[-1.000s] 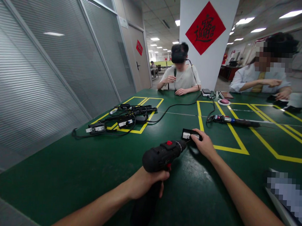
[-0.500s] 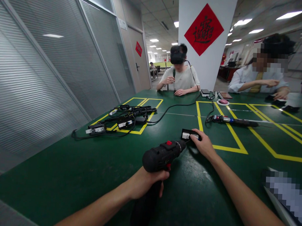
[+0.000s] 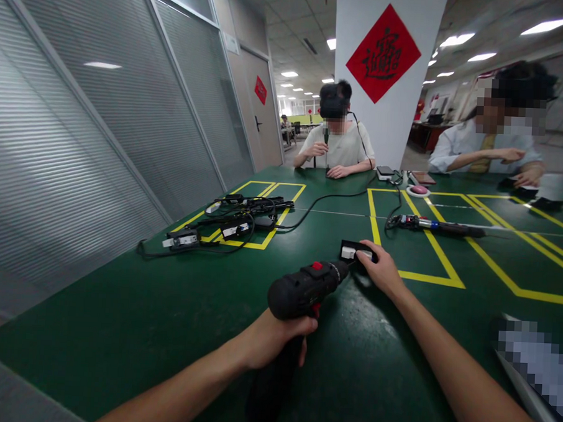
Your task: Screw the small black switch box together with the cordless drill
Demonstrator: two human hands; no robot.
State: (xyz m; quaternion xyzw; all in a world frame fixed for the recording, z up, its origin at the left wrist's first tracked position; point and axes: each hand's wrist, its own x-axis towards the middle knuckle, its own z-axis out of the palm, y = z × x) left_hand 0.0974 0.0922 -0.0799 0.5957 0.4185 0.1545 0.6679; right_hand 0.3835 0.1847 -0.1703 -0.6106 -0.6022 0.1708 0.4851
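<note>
drill [image 3: 301,291] points at a small black-and-white piece [image 3: 349,252]

over at the green table [image 3: 164,336], the left hand [image 3: 280,341] is wrapped round the drill's grip [image 3: 274,385]. the right hand [image 3: 381,268] pinches the piece's right end, near the yellow tape [image 3: 376,231]. the bit [image 3: 351,265] sits right by the piece; i can't tell whether they touch. black cables [image 3: 262,222] lie further back, leftward.

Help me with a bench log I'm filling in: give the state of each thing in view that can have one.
Power drill: gripped in left hand, bit toward the black piece; spinning or not, cannot tell.
Black piece with white blocks: held by right hand.
Corded tool: lying flat, no hand on it.
Cabled devices: heaped, cords tangled.
Door: shut.
Blinds: lowered.
Ceiling lights: lit.
</note>
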